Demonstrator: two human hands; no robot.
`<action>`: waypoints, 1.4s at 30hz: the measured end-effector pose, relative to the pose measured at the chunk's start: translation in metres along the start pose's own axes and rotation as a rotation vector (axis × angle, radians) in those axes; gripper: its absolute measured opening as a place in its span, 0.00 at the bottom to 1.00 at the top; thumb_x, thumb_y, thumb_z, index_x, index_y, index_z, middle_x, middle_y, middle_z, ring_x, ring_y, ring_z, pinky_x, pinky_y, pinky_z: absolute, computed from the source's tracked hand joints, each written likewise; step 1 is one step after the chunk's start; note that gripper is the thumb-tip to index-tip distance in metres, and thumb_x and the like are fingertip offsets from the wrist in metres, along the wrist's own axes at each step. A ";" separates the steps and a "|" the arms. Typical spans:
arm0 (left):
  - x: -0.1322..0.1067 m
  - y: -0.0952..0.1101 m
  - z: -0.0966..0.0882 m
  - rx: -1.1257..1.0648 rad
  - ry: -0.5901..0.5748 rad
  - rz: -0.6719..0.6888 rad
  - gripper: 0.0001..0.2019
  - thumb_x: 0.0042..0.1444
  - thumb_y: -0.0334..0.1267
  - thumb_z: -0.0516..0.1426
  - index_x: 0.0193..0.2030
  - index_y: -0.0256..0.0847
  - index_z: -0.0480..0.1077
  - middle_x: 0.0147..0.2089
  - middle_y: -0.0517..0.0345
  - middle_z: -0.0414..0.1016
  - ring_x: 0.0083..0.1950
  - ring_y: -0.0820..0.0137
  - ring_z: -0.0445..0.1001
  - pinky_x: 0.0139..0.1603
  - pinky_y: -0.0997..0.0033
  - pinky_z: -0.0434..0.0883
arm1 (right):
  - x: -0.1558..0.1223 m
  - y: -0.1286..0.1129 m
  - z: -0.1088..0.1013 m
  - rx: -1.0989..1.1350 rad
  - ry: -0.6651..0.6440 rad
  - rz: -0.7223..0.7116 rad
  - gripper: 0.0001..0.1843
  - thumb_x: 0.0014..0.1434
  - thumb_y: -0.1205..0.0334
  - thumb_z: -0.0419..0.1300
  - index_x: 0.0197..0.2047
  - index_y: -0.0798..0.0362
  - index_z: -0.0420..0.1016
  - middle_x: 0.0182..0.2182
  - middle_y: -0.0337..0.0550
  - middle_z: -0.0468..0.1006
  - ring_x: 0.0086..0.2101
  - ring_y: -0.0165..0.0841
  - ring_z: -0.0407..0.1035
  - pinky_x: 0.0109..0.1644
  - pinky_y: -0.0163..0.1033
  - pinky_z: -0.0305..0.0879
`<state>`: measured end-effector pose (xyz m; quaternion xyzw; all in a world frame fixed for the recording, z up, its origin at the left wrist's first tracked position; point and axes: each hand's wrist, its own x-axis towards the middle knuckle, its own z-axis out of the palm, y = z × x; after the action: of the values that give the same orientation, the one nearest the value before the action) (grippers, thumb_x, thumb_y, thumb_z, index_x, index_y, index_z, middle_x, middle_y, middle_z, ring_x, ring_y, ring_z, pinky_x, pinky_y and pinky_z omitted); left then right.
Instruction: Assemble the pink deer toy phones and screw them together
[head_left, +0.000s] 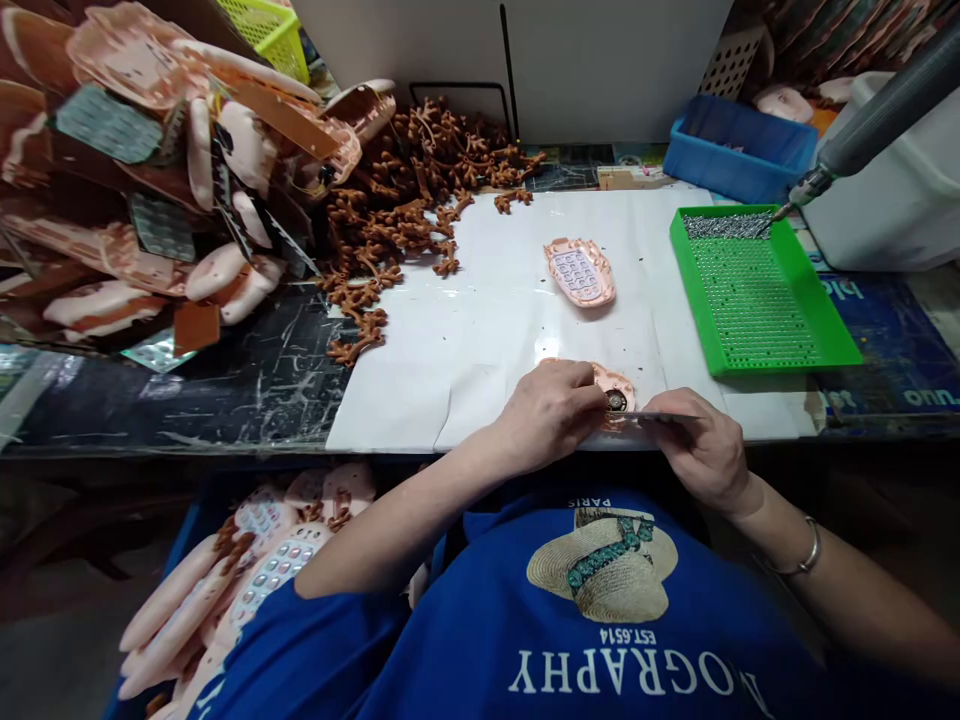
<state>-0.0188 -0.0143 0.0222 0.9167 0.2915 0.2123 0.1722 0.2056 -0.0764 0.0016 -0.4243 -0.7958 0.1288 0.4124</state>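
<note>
Near the table's front edge lies a pink plastic shell half (613, 381) with a round dark speaker (616, 401) in it. My left hand (556, 412) is over its left side, fingers pinched together; what lies between the fingertips is hidden. My right hand (701, 448) is closed on a thin flat board (664, 415), seen almost edge-on, just right of the speaker. The board's left end comes close to my left fingertips. Farther back on the white sheet (480, 330) rests another pink shell piece (581, 272) with a pale keypad in it.
A green tray (772, 330) of screws stands at right, with a power screwdriver (840, 150) slanting down to it. Behind are a blue bin (739, 150) and a white container (885, 200). Brown plastic parts (420, 200) and stacked pink shells (150, 200) fill the left. More assembled pieces (262, 560) sit below.
</note>
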 end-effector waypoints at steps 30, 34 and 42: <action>-0.001 -0.003 0.002 -0.041 0.033 0.002 0.11 0.67 0.38 0.53 0.41 0.39 0.77 0.35 0.55 0.73 0.38 0.68 0.71 0.39 0.69 0.67 | -0.008 0.006 0.002 -0.112 -0.067 -0.219 0.17 0.64 0.69 0.53 0.56 0.53 0.65 0.43 0.54 0.80 0.45 0.39 0.77 0.42 0.42 0.79; -0.004 -0.003 0.007 0.109 0.054 0.052 0.11 0.67 0.36 0.52 0.41 0.40 0.77 0.36 0.53 0.73 0.40 0.66 0.70 0.43 0.65 0.67 | 0.002 0.003 0.000 0.022 -0.034 0.161 0.14 0.64 0.69 0.57 0.52 0.48 0.67 0.38 0.43 0.81 0.36 0.33 0.78 0.40 0.38 0.76; -0.004 -0.010 0.006 -0.016 0.046 0.032 0.10 0.67 0.38 0.54 0.42 0.42 0.77 0.38 0.55 0.72 0.40 0.68 0.69 0.45 0.66 0.65 | 0.028 0.009 -0.005 0.486 -0.200 0.648 0.10 0.65 0.56 0.59 0.47 0.50 0.69 0.26 0.32 0.71 0.21 0.23 0.62 0.23 0.30 0.61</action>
<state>-0.0238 -0.0102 0.0119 0.9146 0.2792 0.2385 0.1692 0.2057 -0.0495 0.0151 -0.5283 -0.6037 0.4768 0.3592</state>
